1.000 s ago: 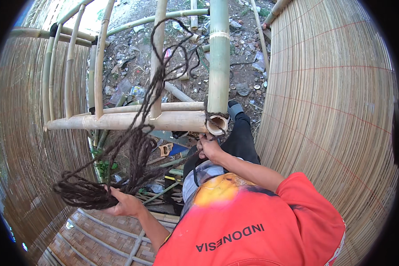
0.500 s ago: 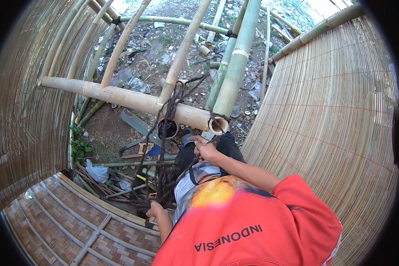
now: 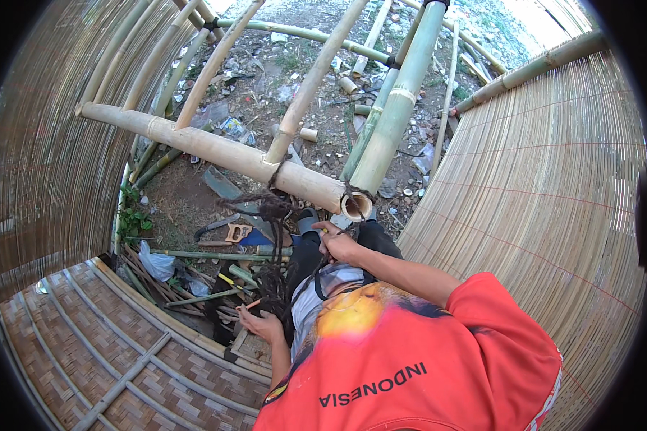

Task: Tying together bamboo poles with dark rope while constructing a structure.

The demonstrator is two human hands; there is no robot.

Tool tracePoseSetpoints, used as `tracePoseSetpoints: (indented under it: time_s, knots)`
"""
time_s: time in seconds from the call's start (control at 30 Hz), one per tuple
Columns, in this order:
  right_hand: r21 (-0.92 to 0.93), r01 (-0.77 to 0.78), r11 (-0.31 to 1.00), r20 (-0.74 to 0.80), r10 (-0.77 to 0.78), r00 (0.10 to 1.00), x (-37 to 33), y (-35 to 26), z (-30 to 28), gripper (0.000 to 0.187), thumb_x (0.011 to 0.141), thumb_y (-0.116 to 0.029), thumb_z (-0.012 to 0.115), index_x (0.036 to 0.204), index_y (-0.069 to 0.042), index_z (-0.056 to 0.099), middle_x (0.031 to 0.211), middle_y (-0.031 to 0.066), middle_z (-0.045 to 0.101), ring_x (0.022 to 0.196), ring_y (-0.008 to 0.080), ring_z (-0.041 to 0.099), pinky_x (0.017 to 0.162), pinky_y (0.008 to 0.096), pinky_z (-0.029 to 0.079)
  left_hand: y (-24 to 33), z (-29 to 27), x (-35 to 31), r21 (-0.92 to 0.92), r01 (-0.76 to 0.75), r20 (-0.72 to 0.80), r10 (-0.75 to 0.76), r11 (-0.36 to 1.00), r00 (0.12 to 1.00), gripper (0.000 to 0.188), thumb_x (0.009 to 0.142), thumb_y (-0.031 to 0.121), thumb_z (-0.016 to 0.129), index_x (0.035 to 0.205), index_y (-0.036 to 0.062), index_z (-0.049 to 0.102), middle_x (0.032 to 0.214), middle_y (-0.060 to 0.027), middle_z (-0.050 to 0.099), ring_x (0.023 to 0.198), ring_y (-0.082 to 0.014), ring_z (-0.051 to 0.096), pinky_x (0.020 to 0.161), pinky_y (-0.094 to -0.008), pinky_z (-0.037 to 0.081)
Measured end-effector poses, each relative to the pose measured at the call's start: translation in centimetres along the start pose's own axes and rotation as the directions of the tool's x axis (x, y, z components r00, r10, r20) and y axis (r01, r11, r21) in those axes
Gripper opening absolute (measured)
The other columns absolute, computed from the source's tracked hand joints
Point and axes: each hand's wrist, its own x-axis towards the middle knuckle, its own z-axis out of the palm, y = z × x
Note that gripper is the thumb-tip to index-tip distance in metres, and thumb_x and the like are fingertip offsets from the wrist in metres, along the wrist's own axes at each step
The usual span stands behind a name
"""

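Note:
A dark brown fibre rope [image 3: 273, 207] loops over the thick horizontal bamboo pole [image 3: 216, 149] near its right end, and a loose clump swings just below it. The rest hangs in a tangled bundle in front of my lap. My left hand [image 3: 267, 325] is low beside that bundle, its fingers apart and apparently not gripping it. Close under the open end of the pole, my right hand [image 3: 336, 243] is closed on a strand of the rope. Another turn of dark rope wraps the joint where the upright bamboo post [image 3: 389, 122] meets the pole.
Slanting bamboo rails rise from the pole. Woven bamboo mat walls [image 3: 525, 187] stand on both sides, with a slatted woven platform [image 3: 79, 345] at lower left. A handsaw [image 3: 237, 233], a white plastic bag [image 3: 157, 263] and bamboo offcuts lie on the littered ground.
The rope clump has shifted and now swings below the pole; fewer long strands hang down. My left hand has moved slightly right and its fingers have spread. My right hand keeps its hold.

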Motion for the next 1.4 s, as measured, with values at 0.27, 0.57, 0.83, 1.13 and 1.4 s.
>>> tracePoseSetpoints:
  time_s: [0.27, 0.57, 0.83, 1.13, 1.4]
  knots:
    - [0.050, -0.015, 0.999, -0.005, 0.015, 1.000, 0.5, -0.1, 0.0, 0.037, 0.111, -0.024, 0.036, 0.145, -0.018, 0.048, 0.076, 0.0018, 0.054, 0.055, 0.0118, 0.049, 0.048, 0.0297, 0.047, 16.9, -6.3, -0.6, -0.392, 0.229, 0.851, 0.257, 0.891, 0.458, 0.066, 0.099, 0.059, 0.061, 0.093, -0.0051, 0.075, 0.070, -0.0065, 0.068, 0.059, -0.0117, 0.061, 0.053, -0.0256, 0.046]
    - [-0.078, 0.160, 0.984, -0.137, -0.169, 0.976, 3.9, 2.3, 0.4, 0.036, 0.111, -0.029, 0.040, 0.144, -0.017, 0.049, 0.085, 0.0036, 0.055, 0.062, 0.0134, 0.048, 0.059, 0.0329, 0.046, 19.1, 5.7, -1.2, -0.275, 0.871, 0.929, 0.345, 0.408, 0.132, 0.057, 0.093, 0.060, 0.069, 0.120, 0.0097, 0.069, 0.104, -0.0044, 0.071, 0.098, -0.0175, 0.062, 0.085, -0.0349, 0.048]
    - [-0.176, -0.089, 0.980, -0.070, 0.077, 0.995, -0.7, -0.7, -1.7, 0.084, 0.096, -0.068, 0.057, 0.147, -0.003, 0.043, 0.115, 0.0257, 0.068, 0.095, 0.0287, 0.070, 0.080, 0.0382, 0.057, 22.8, 5.9, -1.0, -0.645, 0.738, 0.763, 0.229, 0.198, 0.605, 0.021, 0.103, 0.018, 0.066, 0.113, 0.0027, 0.057, 0.112, -0.0122, 0.068, 0.101, -0.0244, 0.069, 0.090, -0.0421, 0.054]
    - [-0.612, 0.118, 0.782, 0.045, -0.115, 0.992, -10.3, -3.6, -6.7, 0.064, 0.096, -0.048, 0.068, 0.137, 0.000, 0.056, 0.103, 0.0205, 0.073, 0.097, 0.0335, 0.072, 0.084, 0.0426, 0.055, 27.4, 5.4, 0.1, -0.639, 0.767, 0.721, 0.301, -0.057, 0.624, 0.018, 0.105, 0.014, 0.060, 0.109, -0.0008, 0.050, 0.103, -0.0150, 0.067, 0.096, -0.0304, 0.073, 0.087, -0.0476, 0.064]
    - [-0.733, 0.151, 0.664, -0.016, -0.239, 0.971, -14.6, -10.3, -8.3, 0.055, 0.097, -0.038, 0.071, 0.130, 0.003, 0.058, 0.087, 0.0187, 0.070, 0.082, 0.0339, 0.069, 0.074, 0.0453, 0.053, 28.0, 10.1, -0.4, -0.496, 0.865, 0.809, 0.321, -0.076, 0.492, 0.021, 0.101, 0.001, 0.057, 0.120, -0.0045, 0.051, 0.109, -0.0174, 0.067, 0.096, -0.0304, 0.073, 0.084, -0.0450, 0.064]
